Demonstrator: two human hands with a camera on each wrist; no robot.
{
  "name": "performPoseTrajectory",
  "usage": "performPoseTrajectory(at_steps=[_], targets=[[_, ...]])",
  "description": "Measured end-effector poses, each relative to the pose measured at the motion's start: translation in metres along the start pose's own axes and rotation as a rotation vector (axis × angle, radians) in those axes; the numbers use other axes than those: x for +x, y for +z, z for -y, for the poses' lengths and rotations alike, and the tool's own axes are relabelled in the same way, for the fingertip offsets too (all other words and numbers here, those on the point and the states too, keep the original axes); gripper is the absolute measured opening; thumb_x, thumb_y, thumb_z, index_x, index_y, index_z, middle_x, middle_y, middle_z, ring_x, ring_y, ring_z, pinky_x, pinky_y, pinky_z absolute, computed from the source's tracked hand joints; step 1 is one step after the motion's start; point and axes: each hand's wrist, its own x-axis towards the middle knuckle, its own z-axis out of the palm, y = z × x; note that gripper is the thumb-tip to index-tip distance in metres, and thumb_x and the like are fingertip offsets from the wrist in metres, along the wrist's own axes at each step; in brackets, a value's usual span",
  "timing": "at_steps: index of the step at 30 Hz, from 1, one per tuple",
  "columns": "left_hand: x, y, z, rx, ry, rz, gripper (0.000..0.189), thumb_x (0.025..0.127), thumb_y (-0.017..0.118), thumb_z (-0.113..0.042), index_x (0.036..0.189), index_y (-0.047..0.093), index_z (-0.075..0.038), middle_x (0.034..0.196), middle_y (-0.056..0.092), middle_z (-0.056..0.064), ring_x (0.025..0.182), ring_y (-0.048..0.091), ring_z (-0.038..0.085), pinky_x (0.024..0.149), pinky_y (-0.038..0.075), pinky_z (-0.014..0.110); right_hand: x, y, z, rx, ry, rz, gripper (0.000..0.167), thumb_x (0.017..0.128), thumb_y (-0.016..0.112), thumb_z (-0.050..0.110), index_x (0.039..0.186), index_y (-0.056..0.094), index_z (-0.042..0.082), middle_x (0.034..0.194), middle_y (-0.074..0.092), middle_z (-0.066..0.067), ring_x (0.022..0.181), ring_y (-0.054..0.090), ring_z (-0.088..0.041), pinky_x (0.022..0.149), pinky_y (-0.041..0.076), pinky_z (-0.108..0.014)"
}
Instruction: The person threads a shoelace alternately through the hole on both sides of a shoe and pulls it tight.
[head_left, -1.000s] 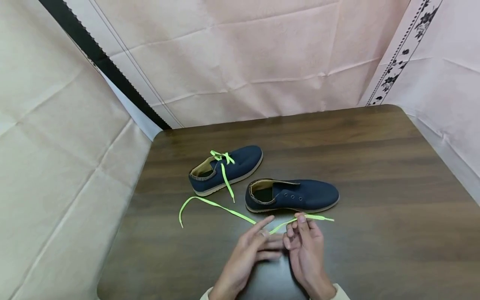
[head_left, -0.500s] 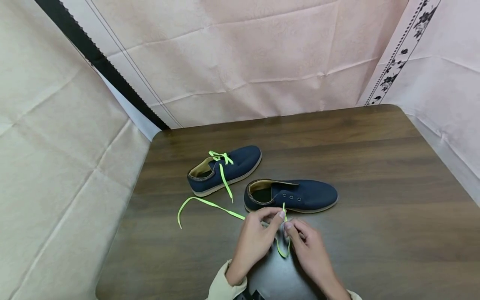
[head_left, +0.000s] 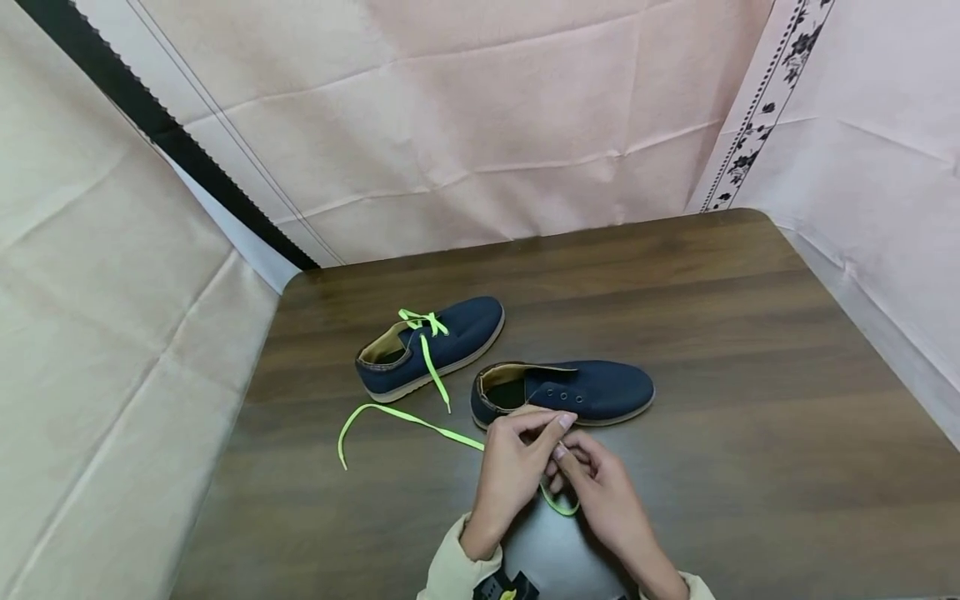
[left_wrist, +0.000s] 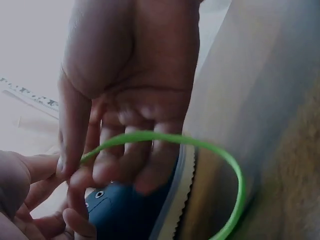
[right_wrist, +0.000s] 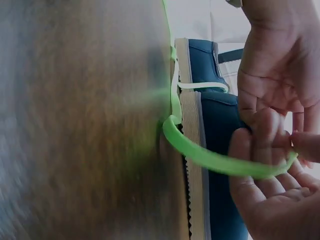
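Over the table in front of the unlaced navy shoe [head_left: 603, 387], both hands meet at one end of a neon green shoelace [head_left: 423, 423]. My left hand [head_left: 512, 467] pinches the lace between thumb and forefinger. Close against it, my right hand [head_left: 603, 492] also pinches the lace with thumb and fingers. The tip itself is hidden among the fingers. In the left wrist view the shoelace [left_wrist: 160, 136] arcs away from the pinch in a loop. A similar curve of shoelace [right_wrist: 215, 161] hangs below the fingers in the right wrist view.
Behind and to the left sits a second navy shoe [head_left: 468, 333] with green laces through its eyelets, one end trailing to the table. Both shoes stand on a brown wooden table [head_left: 750, 400]. Pale cloth [head_left: 480, 125] hangs around its back and sides.
The left hand, spread out a second ago, has closed on the lace and come up to the right hand. The lace tip, earlier pointing right, turned upward and is now hidden. The view has shifted slightly.
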Motion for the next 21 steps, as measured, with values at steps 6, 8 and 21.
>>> performPoseTrajectory(at_steps=[6,8,21], targets=[[0.011,-0.012,-0.008,0.272,0.094,-0.015,0.021,0.104,0.070,-0.032,0.119,0.081,-0.022,0.109,0.072,-0.008,0.093,0.064,0.010,0.079,0.054,0.031,0.007,-0.010,-0.003,0.039,-0.028,-0.121,0.027,0.113,0.051,0.016,0.106,0.064,-0.007,0.072,0.053,-0.008,0.055,0.052,-0.019,0.055,0.051,-0.032],[0.018,-0.014,-0.011,0.417,0.124,0.004,0.022,0.105,0.069,-0.030,0.122,0.080,-0.021,0.119,0.071,-0.006,0.107,0.063,0.015,0.092,0.053,0.038,0.011,-0.014,-0.003,0.086,0.010,-0.145,0.030,0.115,0.047,0.017,0.106,0.061,-0.008,0.069,0.045,-0.004,0.052,0.043,-0.015,0.050,0.046,-0.030],[0.043,0.005,-0.002,0.680,0.117,0.105,0.020,0.109,0.063,-0.029,0.120,0.077,-0.021,0.118,0.077,-0.003,0.101,0.072,0.019,0.086,0.056,0.036,0.019,-0.024,-0.002,0.253,0.206,-0.127,0.027,0.112,0.043,0.013,0.096,0.056,-0.004,0.066,0.035,0.003,0.052,0.027,-0.008,0.049,0.026,-0.023]])
